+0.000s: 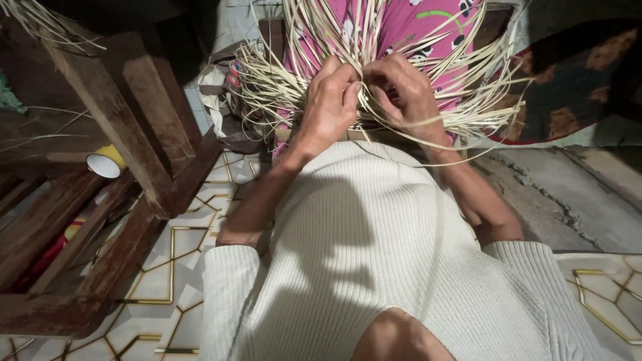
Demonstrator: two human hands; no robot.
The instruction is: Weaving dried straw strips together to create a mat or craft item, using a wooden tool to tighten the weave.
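Note:
A loose bundle of pale, thin reed strips (pixel 294 80) fans out over my lap, which is covered by pink patterned cloth (pixel 401 27). My left hand (pixel 329 103) is closed on a cluster of the strips near the middle of the bundle. Right beside it, my right hand (pixel 404 90) pinches other strips with bent fingers. The two hands almost touch at the thumbs. Long strips curve off to the right and up past the frame's top. My white ribbed sweater (pixel 374 254) fills the lower middle.
A dark wooden frame of slanted beams (pixel 114 134) stands at the left, with a yellow and white cup (pixel 105 162) behind it. White floor tiles with gold lines (pixel 167 261) lie below. Bare cracked concrete (pixel 562 200) and dark patterned cloth (pixel 575 80) are at the right.

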